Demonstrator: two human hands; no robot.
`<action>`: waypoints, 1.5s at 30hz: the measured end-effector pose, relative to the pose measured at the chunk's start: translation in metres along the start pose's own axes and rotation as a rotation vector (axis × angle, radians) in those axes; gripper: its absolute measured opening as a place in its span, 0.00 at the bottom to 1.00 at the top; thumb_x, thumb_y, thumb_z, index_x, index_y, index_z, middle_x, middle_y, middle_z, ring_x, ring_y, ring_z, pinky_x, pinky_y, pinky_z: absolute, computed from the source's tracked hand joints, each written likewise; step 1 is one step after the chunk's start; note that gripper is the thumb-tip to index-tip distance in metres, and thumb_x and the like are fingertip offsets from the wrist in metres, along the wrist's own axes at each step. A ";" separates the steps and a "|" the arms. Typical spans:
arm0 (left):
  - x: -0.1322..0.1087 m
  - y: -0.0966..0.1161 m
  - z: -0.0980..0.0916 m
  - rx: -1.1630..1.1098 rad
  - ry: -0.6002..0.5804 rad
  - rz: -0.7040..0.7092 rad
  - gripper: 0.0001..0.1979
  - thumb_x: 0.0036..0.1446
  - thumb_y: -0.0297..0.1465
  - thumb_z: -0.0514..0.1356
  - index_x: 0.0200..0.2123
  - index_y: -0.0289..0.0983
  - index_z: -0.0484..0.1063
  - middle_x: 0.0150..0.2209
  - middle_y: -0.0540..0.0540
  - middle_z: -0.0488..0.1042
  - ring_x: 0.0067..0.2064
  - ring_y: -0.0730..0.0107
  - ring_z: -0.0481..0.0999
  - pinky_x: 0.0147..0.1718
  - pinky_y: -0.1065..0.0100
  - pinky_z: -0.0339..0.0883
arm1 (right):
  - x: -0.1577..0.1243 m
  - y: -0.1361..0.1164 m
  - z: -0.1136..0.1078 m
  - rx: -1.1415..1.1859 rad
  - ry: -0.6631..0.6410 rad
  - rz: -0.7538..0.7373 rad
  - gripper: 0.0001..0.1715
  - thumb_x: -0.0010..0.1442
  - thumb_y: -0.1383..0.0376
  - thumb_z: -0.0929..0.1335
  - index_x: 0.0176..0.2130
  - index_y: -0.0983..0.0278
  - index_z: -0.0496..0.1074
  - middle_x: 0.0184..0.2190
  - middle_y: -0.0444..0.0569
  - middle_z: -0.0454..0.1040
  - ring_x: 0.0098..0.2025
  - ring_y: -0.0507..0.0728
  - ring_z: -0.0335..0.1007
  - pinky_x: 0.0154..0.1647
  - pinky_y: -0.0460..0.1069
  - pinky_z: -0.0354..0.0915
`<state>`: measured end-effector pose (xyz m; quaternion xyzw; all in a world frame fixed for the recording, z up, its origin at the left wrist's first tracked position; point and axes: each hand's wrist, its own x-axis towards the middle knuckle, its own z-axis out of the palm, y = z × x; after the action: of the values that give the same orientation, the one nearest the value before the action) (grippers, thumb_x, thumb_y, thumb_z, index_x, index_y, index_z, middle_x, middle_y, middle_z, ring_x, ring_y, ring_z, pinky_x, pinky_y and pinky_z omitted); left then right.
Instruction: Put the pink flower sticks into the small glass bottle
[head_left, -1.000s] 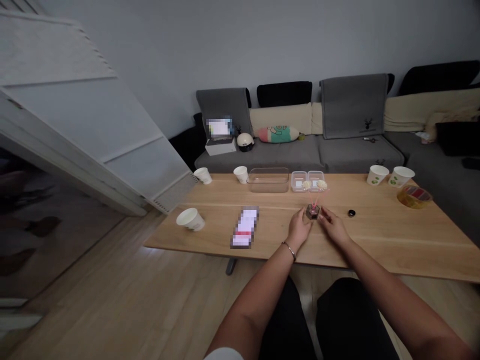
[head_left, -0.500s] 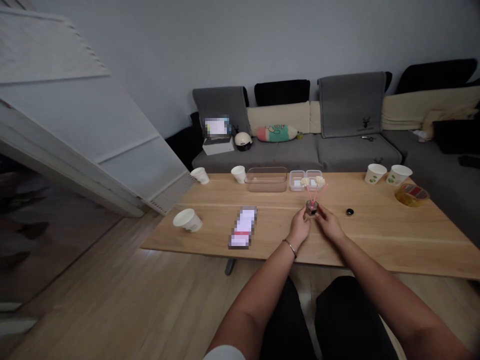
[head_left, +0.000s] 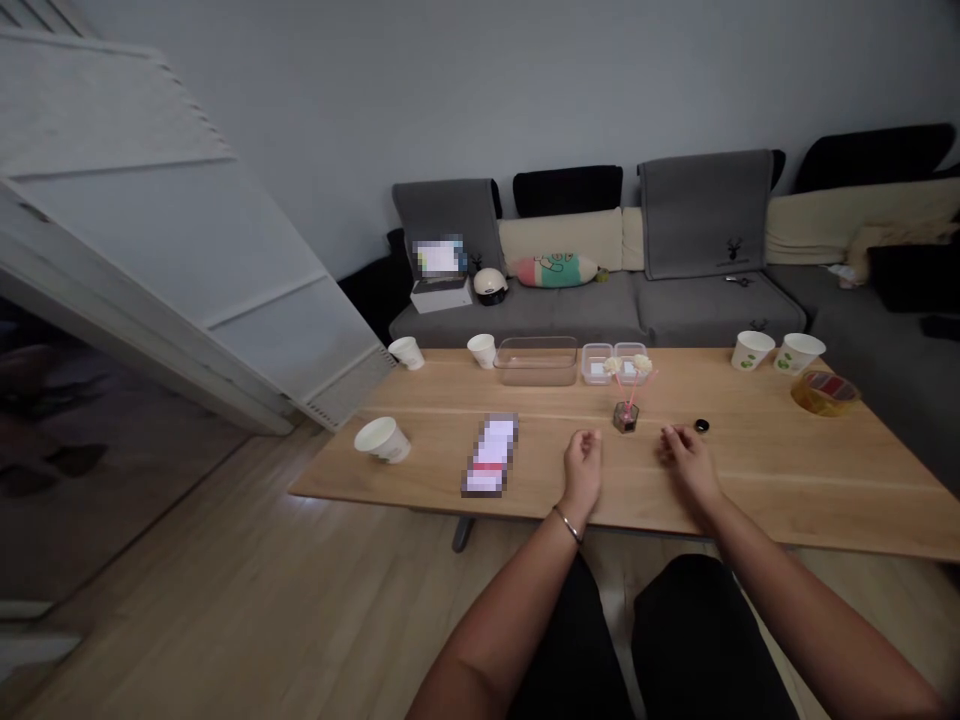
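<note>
Head view: left hand (head_left: pixel 582 468), right hand (head_left: pixel 688 462) flank a glass jar (head_left: pixel 625 418).

Wooden table (head_left: pixel 795 490): paper cups (head_left: pixel 382 439) at both ends, clear plastic tub (head_left: pixel 535 361), two small plastic tubs (head_left: pixel 598 366), small jar (head_left: pixel 625 417) with pink sticks, black cap (head_left: pixel 701 426), tape roll (head_left: pixel 825 393), blurred flat box (head_left: pixel 490 456).

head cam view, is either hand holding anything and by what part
Nothing is held: the left hand and right hand are both empty, apart from the small glass jar between them.
</note>
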<state>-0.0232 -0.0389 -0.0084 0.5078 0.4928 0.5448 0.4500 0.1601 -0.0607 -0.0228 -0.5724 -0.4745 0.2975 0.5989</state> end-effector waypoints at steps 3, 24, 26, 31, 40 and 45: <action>-0.016 0.011 -0.008 -0.078 0.013 -0.061 0.23 0.56 0.50 0.54 0.22 0.37 0.59 0.19 0.55 0.59 0.22 0.79 0.59 0.22 0.75 0.55 | -0.019 -0.022 -0.009 0.102 0.013 0.063 0.26 0.57 0.44 0.63 0.22 0.61 0.63 0.16 0.41 0.62 0.18 0.50 0.58 0.18 0.45 0.58; -0.018 0.032 -0.004 -0.903 -0.173 -0.562 0.23 0.48 0.21 0.62 0.47 0.45 0.67 0.20 0.60 0.46 0.16 0.87 0.45 0.16 0.79 0.38 | -0.029 -0.029 0.005 1.118 -0.146 0.334 0.13 0.53 0.70 0.68 0.40 0.59 0.72 0.16 0.33 0.43 0.13 0.46 0.41 0.10 0.40 0.46; -0.018 0.029 -0.004 -0.902 -0.164 -0.570 0.24 0.48 0.21 0.61 0.48 0.46 0.67 0.20 0.60 0.46 0.16 0.87 0.45 0.16 0.80 0.39 | -0.032 -0.024 0.006 1.113 -0.130 0.335 0.13 0.53 0.70 0.68 0.40 0.59 0.73 0.16 0.33 0.43 0.13 0.46 0.40 0.09 0.40 0.45; -0.017 0.040 -0.007 -0.892 -0.201 -0.556 0.23 0.48 0.21 0.60 0.48 0.45 0.67 0.19 0.60 0.42 0.16 0.85 0.44 0.16 0.79 0.38 | -0.032 -0.037 0.004 1.103 -0.134 0.307 0.15 0.52 0.70 0.68 0.41 0.58 0.72 0.16 0.32 0.42 0.13 0.45 0.38 0.10 0.39 0.44; -0.037 0.059 0.000 -0.305 -0.153 -0.079 0.22 0.45 0.38 0.67 0.21 0.37 0.54 0.19 0.59 0.49 0.20 0.83 0.47 0.19 0.76 0.44 | -0.041 -0.066 -0.001 0.383 0.023 0.017 0.21 0.47 0.60 0.73 0.22 0.61 0.57 0.17 0.35 0.50 0.18 0.46 0.42 0.17 0.43 0.46; -0.052 0.036 -0.005 0.092 -0.196 0.066 0.28 0.50 0.46 0.60 0.17 0.38 0.45 0.18 0.57 0.44 0.22 0.80 0.45 0.23 0.73 0.45 | -0.069 -0.036 -0.001 -0.092 -0.069 -0.112 0.27 0.52 0.55 0.67 0.17 0.60 0.46 0.16 0.36 0.44 0.20 0.47 0.42 0.21 0.45 0.47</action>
<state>-0.0240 -0.0951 0.0218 0.5949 0.4539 0.4838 0.4539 0.1283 -0.1292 -0.0034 -0.5614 -0.5391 0.2610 0.5711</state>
